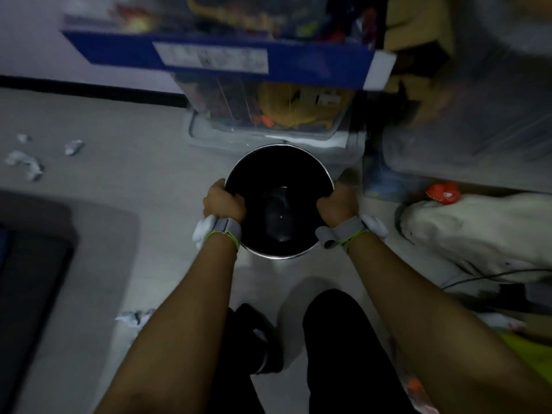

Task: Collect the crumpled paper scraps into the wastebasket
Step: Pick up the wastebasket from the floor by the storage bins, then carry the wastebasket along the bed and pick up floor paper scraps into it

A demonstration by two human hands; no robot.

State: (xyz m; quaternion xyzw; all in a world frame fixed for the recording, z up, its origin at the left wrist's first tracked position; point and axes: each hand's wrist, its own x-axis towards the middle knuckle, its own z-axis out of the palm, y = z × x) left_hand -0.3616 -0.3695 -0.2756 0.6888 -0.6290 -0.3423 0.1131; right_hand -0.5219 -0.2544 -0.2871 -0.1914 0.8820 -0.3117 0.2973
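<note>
A round black wastebasket (279, 162) with a metal rim sits in the middle of the view over the pale floor. Its inside looks dark and holds no paper that I can see. My left hand (223, 201) grips the rim on the left side. My right hand (339, 201) grips the rim on the right side. Crumpled paper scraps lie on the floor at the far left: a small one (73, 147), a tiny one (23, 138) and a larger one (25, 164). Another scrap (134, 318) lies beside my left forearm.
Clear storage bins (268, 115) full of toys stand right behind the wastebasket under a blue-edged shelf (209, 58). A white cloth bundle (478, 231) and an orange toy (442, 192) lie at the right. A dark mat (33, 264) fills the left. My legs are below.
</note>
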